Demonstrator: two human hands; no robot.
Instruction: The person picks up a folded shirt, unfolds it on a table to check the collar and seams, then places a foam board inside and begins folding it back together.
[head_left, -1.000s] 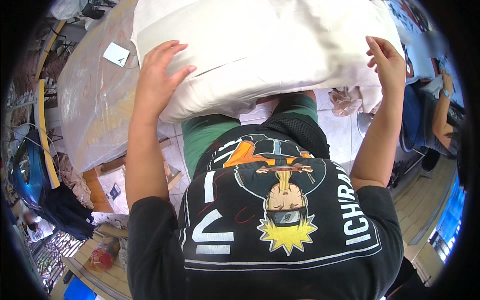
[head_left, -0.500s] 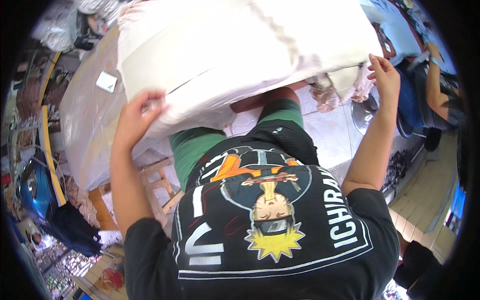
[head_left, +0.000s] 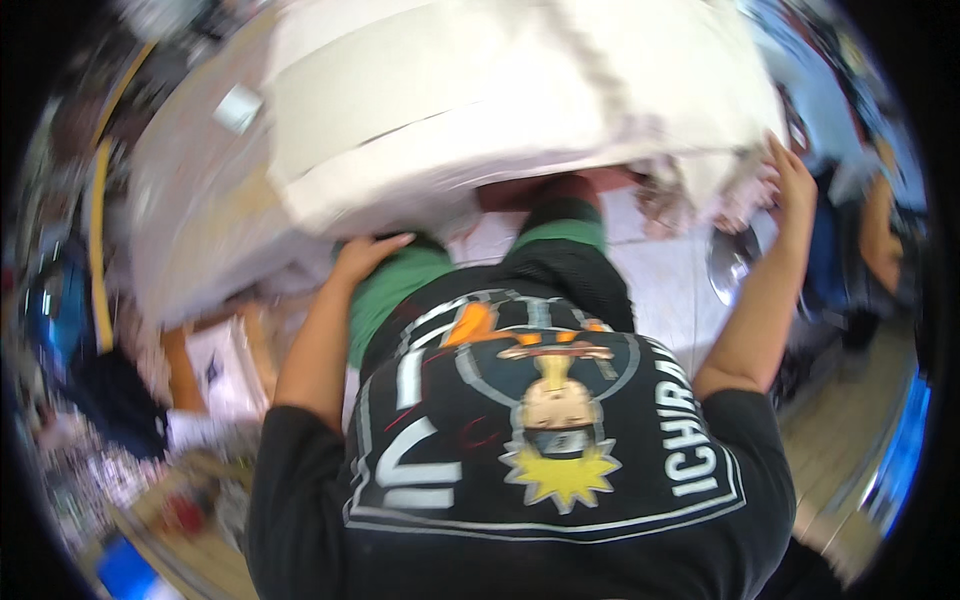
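A large cream cloth garment (head_left: 430, 85) lies spread over the work surface in front of me, a dark slit running across it. My left hand (head_left: 368, 257) is low at the cloth's near edge, against my green shorts (head_left: 405, 285). Its visible fingers stretch to the right; nothing shows in them. At the right end, my right hand (head_left: 792, 182) touches the cloth's side edge, fingers extended and parted. Beneath that hand hangs a bunched, pinkish ruffled part (head_left: 735, 200). Motion blur softens both hands.
Clear plastic sheeting (head_left: 190, 210) covers the surface at left, with a white card (head_left: 238, 108) on it. A round metallic dish-like object (head_left: 733, 262) sits below the right end. At far right another person's arm (head_left: 880, 230) shows. A cardboard box (head_left: 220, 365) stands lower left.
My left hand has come down off the cloth's left part to its near edge by my shorts. My right hand stays at the right edge while the view shifts.
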